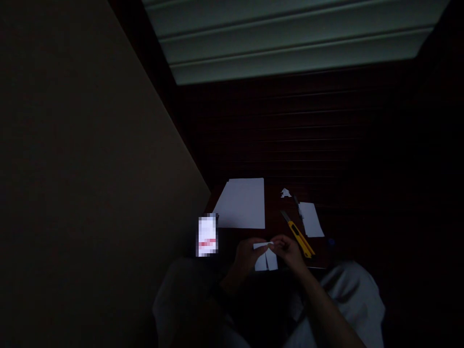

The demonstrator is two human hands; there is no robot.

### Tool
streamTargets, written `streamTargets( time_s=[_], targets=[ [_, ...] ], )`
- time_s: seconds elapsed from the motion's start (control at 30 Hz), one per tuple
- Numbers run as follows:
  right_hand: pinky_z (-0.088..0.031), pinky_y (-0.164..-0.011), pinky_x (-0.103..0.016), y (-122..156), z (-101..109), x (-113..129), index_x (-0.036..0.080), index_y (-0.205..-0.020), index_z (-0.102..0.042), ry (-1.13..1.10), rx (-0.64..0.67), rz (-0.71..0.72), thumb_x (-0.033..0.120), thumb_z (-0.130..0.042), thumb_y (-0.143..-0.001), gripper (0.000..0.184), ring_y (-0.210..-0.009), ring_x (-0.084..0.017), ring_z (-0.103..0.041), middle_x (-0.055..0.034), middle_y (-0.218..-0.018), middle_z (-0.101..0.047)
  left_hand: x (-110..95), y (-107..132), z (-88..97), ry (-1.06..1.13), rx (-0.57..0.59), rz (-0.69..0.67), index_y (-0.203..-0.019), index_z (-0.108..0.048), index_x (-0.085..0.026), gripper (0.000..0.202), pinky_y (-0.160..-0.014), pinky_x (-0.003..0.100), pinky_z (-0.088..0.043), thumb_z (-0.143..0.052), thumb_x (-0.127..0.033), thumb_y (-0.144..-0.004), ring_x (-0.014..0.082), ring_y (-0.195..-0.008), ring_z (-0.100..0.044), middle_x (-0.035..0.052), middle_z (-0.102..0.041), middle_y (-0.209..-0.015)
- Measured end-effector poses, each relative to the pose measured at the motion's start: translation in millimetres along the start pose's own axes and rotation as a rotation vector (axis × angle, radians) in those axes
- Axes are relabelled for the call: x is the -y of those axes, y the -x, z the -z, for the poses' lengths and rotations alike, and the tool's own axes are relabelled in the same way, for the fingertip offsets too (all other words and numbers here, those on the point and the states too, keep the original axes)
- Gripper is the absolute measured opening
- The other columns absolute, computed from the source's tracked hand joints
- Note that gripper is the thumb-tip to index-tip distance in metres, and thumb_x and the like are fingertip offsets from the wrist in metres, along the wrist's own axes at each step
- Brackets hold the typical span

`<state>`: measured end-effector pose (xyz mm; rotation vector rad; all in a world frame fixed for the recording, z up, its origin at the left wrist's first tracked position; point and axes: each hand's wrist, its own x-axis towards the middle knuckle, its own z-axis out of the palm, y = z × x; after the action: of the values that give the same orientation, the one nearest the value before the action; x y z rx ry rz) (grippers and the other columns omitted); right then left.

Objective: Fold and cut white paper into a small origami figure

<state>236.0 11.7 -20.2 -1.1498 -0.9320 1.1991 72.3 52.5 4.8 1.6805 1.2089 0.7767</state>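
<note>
Between my two hands is a small folded piece of white paper (261,263), with a dark slit running down its middle. The fingers of my left hand (247,255) grip its upper left side, thumb on top. At its upper right corner, my right hand (288,250) pinches the edge. To the right of my right hand lies a yellow utility knife (300,239), its blade pointing away from me. The room is dim, so fine creases in the paper are hard to make out.
A stack of white sheets (241,205) lies at the back left of the dark table. Beyond the knife are a small folded paper figure (285,193), a pen (298,208) and a smaller sheet (311,220). At the left edge glows a blurred-out phone screen (207,234).
</note>
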Motion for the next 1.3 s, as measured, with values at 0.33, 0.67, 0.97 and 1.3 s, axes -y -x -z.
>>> streamTargets(
  time_s=[0.33,0.67,0.97,1.3],
  targets=[
    [-0.043,-0.058,-0.025,2,-4,-3,0.018,-0.083,-0.061,0.055,-0.028,0.033,0.04,-0.071,-0.069,0.028,-0.063,-0.015,-0.055,-0.0017,-0.071,-0.062,3,-1,-1.0,0.126,-0.004,0.077,-0.088,-0.072,-0.013,0.03,-0.067,0.028,-0.049,-0.067,-0.036,-0.07,0.0213,-0.076,-0.066,0.0081,-0.072,-0.085],
    [-0.046,-0.062,-0.026,19,-17,12,0.02,-0.106,-0.059,0.298,-0.039,0.119,0.042,-0.062,-0.076,0.037,-0.07,-0.016,-0.056,-0.0045,-0.087,-0.063,0,1,-1.7,0.337,-0.072,0.238,-0.088,-0.071,-0.011,0.037,-0.058,0.028,-0.049,-0.073,-0.037,-0.062,0.0211,-0.068,-0.066,0.0091,-0.071,-0.079],
    [-0.046,-0.063,-0.027,21,-17,11,0.021,-0.111,-0.058,0.323,-0.04,0.102,0.031,-0.066,-0.072,0.042,-0.068,-0.017,-0.056,-0.0011,-0.078,-0.061,-1,3,-0.9,0.28,-0.07,0.189,-0.09,-0.071,-0.012,0.036,-0.059,0.027,-0.049,-0.071,-0.038,-0.065,0.0213,-0.071,-0.066,0.0091,-0.071,-0.082],
    [-0.045,-0.065,-0.029,22,-14,12,0.023,-0.109,-0.06,0.386,-0.041,0.114,0.025,-0.067,-0.068,0.042,-0.068,-0.018,-0.054,-0.0004,-0.076,-0.061,-6,0,2.5,0.072,0.001,0.102,-0.081,-0.073,-0.018,0.027,-0.065,0.026,-0.047,-0.07,-0.039,-0.065,0.0207,-0.074,-0.065,0.0055,-0.072,-0.079]
  ],
)
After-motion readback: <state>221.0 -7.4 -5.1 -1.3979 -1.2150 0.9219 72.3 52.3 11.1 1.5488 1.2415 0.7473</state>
